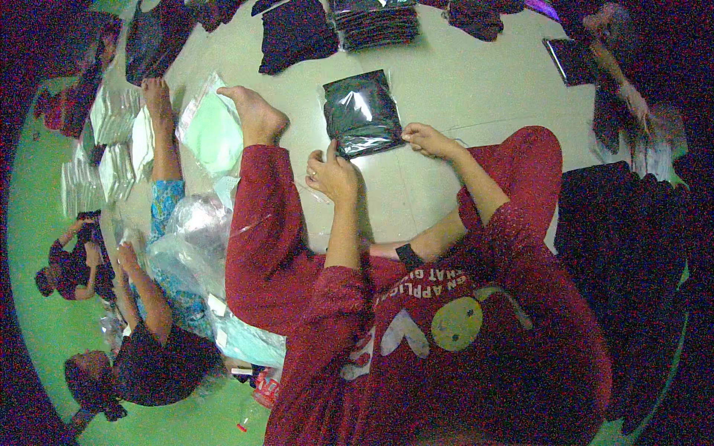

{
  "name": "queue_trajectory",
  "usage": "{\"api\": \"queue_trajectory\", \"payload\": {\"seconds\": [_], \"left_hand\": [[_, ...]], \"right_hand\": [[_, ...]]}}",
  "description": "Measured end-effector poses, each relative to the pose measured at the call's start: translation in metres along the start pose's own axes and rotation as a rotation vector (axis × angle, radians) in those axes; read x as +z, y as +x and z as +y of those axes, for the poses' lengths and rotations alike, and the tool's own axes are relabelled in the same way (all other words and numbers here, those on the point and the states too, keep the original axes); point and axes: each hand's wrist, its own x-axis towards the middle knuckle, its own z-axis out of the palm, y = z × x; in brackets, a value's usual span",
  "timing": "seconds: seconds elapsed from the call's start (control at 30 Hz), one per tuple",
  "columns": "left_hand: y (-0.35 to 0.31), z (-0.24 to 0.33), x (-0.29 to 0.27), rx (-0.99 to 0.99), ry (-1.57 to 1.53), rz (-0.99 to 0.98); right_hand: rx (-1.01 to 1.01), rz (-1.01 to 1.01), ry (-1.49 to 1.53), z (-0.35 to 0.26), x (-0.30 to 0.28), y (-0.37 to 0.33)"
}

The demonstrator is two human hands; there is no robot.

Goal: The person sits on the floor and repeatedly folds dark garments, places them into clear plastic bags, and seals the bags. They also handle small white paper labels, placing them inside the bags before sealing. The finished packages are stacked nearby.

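Note:
A folded black garment (360,104) in a clear plastic bag (372,141) lies flat on the floor in front of me, its film shining. My left hand (332,175) is at the bag's near left corner, fingers curled and the index finger along the edge. At the near right corner, my right hand (433,141) pinches the film between thumb and fingers. Both hands stay low, close to the floor.
Stacked bagged black garments (378,28) and loose dark clothes (297,37) lie ahead. Clear plastic bags (199,223) and white packets (117,115) are on the left, near a seated person (160,364). A dark cloth pile (621,245) is on my right, with another person's hand (634,104) beyond.

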Motion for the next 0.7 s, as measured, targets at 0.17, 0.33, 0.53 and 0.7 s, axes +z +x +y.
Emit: {"api": "queue_trajectory", "payload": {"seconds": [0.17,0.33,0.53,0.7], "left_hand": [[0.004,0.016,0.001,0.522,-0.353,-0.048],[0.013,0.041,0.027,0.976,-0.135,-0.215],[0.009,0.044,0.026,0.943,-0.115,-0.269],[0.002,0.041,0.018,0.965,0.031,-0.252]], "right_hand": [[0.033,0.031,-0.097,-0.005,0.000,-0.005],[0.175,0.016,-0.151,-0.009,-0.003,-0.010],[0.110,0.077,-0.666,-0.030,-0.020,-0.035],[0.051,0.251,-0.608,-0.054,-0.048,-0.070]]}}
